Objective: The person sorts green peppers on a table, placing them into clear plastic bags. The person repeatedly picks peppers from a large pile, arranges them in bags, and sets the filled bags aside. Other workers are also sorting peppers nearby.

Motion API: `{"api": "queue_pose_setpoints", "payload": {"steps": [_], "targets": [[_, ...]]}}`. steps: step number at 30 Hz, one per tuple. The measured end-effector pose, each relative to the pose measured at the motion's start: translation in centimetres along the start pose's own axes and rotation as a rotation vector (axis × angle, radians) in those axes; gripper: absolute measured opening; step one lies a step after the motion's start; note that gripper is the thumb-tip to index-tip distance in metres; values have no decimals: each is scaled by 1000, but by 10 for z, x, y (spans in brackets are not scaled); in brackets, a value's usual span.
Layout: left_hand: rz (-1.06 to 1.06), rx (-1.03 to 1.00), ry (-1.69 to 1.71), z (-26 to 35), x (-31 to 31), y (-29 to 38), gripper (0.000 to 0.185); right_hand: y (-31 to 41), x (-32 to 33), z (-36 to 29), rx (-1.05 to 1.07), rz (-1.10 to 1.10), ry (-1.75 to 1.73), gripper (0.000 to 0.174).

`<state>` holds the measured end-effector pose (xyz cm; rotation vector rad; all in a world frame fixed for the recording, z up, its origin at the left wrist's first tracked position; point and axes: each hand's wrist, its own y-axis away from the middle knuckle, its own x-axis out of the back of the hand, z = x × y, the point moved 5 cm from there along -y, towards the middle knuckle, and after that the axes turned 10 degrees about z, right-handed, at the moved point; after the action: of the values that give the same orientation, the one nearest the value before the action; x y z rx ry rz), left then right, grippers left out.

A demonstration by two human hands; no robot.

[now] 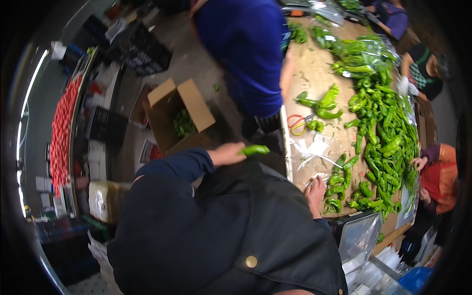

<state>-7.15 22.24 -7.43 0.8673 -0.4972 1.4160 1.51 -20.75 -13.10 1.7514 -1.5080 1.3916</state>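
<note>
My left hand (228,153) grips a long green pepper (256,150) in front of my dark apron, left of the table edge. Palm down at the near table edge, my right hand (315,191) touches or lies beside clear plastic bags (315,149); nothing shows gripped in it. Just right of that hand lie several curled green peppers (336,190). A large heap of green peppers (387,143) runs along the table's far side. Scissors with red and yellow handles (298,124) lie beyond the bags, next to a few loose peppers (326,102).
A co-worker in a blue top (243,48) stands close ahead at the same table (302,73). Other workers (440,177) stand across it. An open cardboard box (199,107) holding greens sits on the floor at left. A scale-like device (356,232) stands at my right.
</note>
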Motion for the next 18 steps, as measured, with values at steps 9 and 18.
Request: {"api": "queue_pose_setpoints", "payload": {"steps": [9, 18], "targets": [[622, 1121, 547, -276, 7, 144, 44, -7, -7, 27, 47, -54, 14, 12], [880, 1216, -59, -330, 104, 94, 77, -26, 1, 26, -48, -76, -34, 9]]}}
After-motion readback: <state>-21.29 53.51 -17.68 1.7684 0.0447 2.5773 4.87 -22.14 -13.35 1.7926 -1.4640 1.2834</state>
